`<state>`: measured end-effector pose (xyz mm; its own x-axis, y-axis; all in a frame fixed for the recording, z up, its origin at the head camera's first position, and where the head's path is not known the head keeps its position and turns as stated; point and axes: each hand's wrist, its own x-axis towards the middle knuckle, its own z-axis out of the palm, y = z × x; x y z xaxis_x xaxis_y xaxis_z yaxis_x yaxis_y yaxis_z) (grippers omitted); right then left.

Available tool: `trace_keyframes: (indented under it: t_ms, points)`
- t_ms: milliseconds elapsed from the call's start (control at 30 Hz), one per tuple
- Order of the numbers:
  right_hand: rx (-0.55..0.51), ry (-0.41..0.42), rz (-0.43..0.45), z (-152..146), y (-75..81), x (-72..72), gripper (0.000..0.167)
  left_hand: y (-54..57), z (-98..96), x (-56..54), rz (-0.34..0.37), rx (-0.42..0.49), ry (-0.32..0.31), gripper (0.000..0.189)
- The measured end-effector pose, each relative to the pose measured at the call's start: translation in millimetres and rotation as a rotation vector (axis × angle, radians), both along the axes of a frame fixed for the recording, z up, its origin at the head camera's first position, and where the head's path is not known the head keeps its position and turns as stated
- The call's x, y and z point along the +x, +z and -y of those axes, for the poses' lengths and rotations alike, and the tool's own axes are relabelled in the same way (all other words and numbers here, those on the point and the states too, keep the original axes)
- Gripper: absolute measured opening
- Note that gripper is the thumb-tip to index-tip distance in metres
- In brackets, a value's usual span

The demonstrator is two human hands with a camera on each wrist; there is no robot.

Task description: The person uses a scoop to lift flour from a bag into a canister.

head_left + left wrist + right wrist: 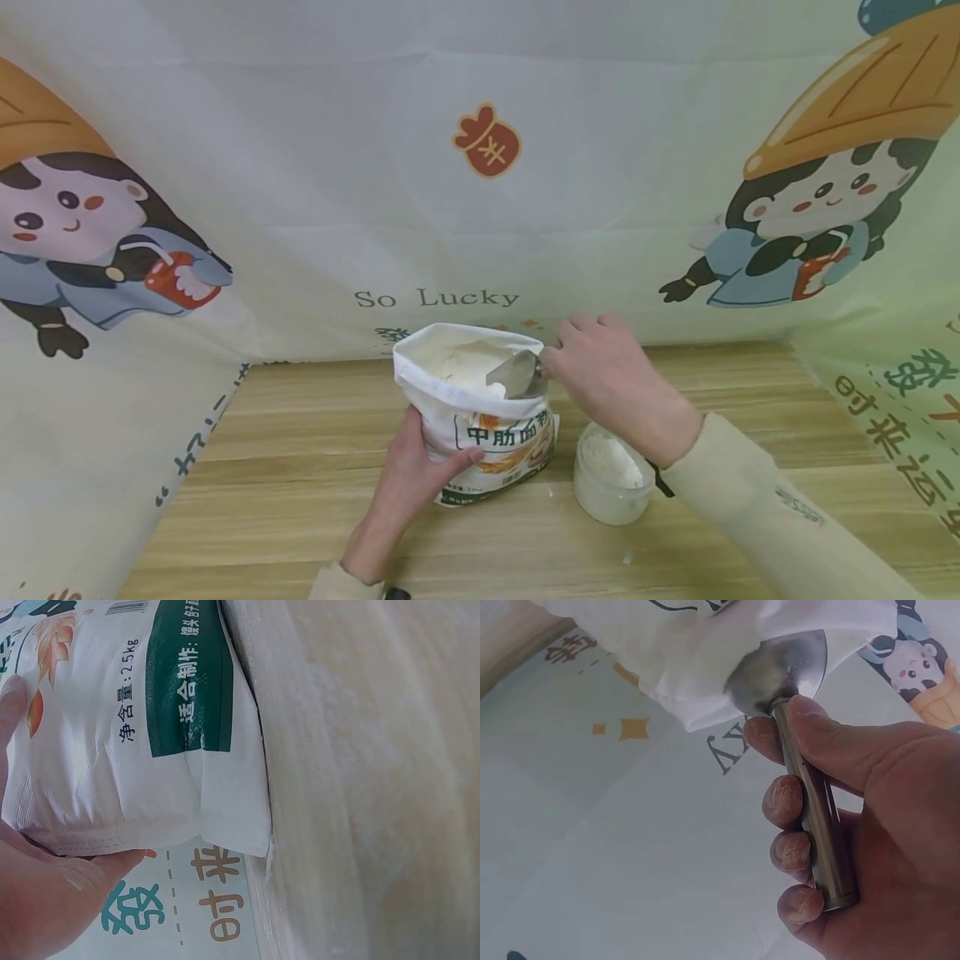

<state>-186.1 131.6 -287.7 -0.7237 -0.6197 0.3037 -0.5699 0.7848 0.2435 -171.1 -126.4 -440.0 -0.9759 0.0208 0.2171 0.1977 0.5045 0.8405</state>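
A white flour bag (442, 421) with a rolled-down rim stands on the table, its mouth wide. Pale flour (453, 367) shows inside. My left hand (412, 471) grips the bag's near left side, the thumb across its printed front. In the left wrist view the bag (82, 765) reads 2.5kg. My right hand (607, 375) holds a metal scoop (513, 375) at the bag's right rim, the scoop's head dipping into the mouth. In the right wrist view, fingers and thumb wrap the scoop's handle (821, 825); the bag hides part of its head.
Right of the bag, below my right forearm, stands a clear round tub (611, 504) holding flour. A dark piece sticks out at its right side. The wooden table (285, 467) meets a printed cloth (337, 167) at the back and sides. Small white specks lie near the tub.
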Motion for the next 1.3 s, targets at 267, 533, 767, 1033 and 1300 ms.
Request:
trace_keyframes:
  t_ms: [267, 533, 767, 1033, 1300]
  points:
    - [0.007, -0.003, 0.037, 7.0, -5.0, -5.9, 0.016, 0.3, -0.3, 0.0, 0.0, 0.005, -0.001, 0.092]
    - [0.02, -0.014, 0.069, 14.6, -7.3, -10.4, 0.02, 0.5, -0.4, 0.4, -0.002, -0.002, 0.001, 0.092]
    - [0.033, -0.033, 0.099, 19.7, -9.4, -12.7, 0.021, 0.0, -0.6, -0.1, -0.006, -0.003, 0.002, 0.092]
    - [0.032, -0.024, 0.085, 23.1, -17.8, -14.6, 0.026, -0.9, -0.5, -0.3, -0.008, 0.0, -0.003, 0.093]
    - [0.007, -0.001, 0.067, 24.0, -27.3, -16.6, 0.027, -1.1, -1.0, -1.0, -0.009, -0.012, 0.0, 0.091]
